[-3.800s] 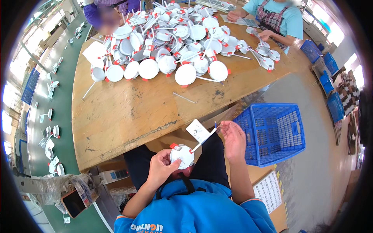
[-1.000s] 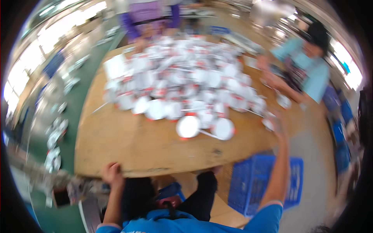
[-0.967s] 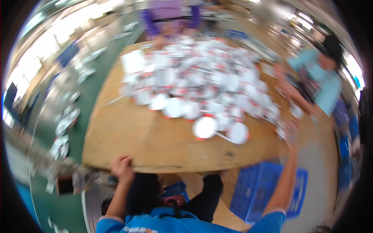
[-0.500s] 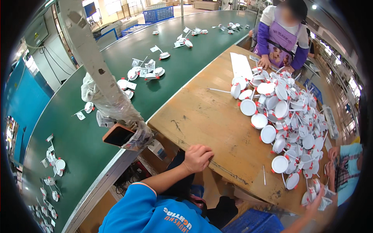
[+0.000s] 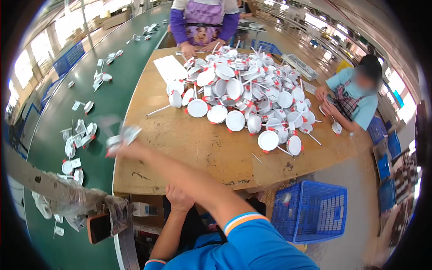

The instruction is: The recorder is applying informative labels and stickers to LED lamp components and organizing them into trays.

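Note:
My right hand (image 5: 130, 150) is stretched across to the left, at the border between the wooden table and the green conveyor belt (image 5: 49, 137). Smeared by motion, it grips a white round downlight (image 5: 114, 143) with red clips and a clear or pale wrapping; how many lights are in it I cannot tell. My left hand (image 5: 179, 198) is curled into a fist at the table's near edge, below my right forearm, with nothing visible in it. A large heap of similar white downlights (image 5: 234, 87) with red clips covers the table's far middle.
Downlights with small white papers (image 5: 78, 135) lie along the belt. A post wrapped in plastic carries a phone (image 5: 99, 228) at lower left. A blue crate (image 5: 310, 211) stands below the table. One co-worker (image 5: 202, 27) is at the far side, another (image 5: 355, 92) at the right.
My right hand has swung from the table's right side across to the belt, carrying the downlight. The view has turned right. My left hand stays closed by the table edge.

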`<state>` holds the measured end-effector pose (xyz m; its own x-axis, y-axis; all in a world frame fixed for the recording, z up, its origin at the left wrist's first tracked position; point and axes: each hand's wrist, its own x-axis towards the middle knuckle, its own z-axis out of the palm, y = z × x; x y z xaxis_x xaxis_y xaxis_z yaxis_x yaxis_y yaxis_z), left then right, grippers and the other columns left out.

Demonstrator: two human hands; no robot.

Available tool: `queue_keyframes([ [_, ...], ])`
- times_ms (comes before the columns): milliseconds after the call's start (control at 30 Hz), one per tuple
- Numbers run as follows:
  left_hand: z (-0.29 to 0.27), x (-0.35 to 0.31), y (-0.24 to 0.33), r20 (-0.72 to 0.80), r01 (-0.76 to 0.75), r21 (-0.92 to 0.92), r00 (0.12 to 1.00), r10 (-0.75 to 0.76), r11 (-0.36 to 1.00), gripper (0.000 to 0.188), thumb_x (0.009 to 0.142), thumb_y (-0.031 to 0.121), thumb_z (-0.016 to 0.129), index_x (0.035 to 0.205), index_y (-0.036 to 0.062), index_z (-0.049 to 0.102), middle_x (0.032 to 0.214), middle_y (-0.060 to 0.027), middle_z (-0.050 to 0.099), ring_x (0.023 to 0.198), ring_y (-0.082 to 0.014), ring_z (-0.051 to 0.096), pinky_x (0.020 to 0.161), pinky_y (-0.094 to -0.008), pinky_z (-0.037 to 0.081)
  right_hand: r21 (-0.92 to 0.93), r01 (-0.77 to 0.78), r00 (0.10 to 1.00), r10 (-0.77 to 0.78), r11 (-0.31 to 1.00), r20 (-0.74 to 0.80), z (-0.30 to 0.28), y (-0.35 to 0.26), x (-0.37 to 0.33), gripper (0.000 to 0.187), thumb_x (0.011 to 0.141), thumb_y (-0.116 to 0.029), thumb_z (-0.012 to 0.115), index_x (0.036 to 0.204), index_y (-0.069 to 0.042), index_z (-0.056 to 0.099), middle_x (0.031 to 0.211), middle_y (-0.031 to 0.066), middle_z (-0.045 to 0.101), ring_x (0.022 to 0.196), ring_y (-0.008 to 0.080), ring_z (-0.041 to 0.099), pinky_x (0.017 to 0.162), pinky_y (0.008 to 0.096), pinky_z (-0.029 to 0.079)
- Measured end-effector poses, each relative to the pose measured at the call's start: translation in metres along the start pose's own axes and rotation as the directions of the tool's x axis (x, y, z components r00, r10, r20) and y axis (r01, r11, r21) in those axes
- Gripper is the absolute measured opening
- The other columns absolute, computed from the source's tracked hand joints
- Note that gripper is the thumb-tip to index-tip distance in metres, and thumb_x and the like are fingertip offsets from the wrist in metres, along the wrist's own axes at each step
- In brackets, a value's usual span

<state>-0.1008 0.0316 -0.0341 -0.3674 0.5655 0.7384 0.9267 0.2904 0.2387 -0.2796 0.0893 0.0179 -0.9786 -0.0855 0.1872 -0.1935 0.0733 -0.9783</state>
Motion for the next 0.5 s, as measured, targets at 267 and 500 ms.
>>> queue_keyframes([
  [267,0.015,-0.009,0.001,0.24,0.224,-0.238,0.956,-0.167,0.945,0.028,0.07,0.027,0.052,0.09,0.0088,0.06,0.088,-0.0105,0.057,0.087,-0.031,0.052,0.08,-0.0399,0.039,-0.541,0.052,0.939,-0.226,0.839,-0.261,0.022,-0.038,-0.164,0.043,0.064,-0.012,0.065,0.101,0.001,0.047,0.101,0.0181,0.048,0.102,0.0353,0.042,0.089,0.0417,0.034],
  [500,0.004,0.017,0.023,0.104,-0.115,-0.064,0.987,0.121,0.991,0.025,0.065,0.0,0.049,0.087,0.0055,0.06,0.087,-0.0105,0.057,0.079,-0.0277,0.053,0.069,-0.036,0.042,-0.106,-0.364,0.68,0.186,0.925,-0.709,0.038,-0.047,-0.456,0.012,0.076,-0.011,0.056,0.086,-0.007,0.062,0.085,0.0091,0.06,0.082,0.0229,0.057,0.073,0.0311,0.045],
])
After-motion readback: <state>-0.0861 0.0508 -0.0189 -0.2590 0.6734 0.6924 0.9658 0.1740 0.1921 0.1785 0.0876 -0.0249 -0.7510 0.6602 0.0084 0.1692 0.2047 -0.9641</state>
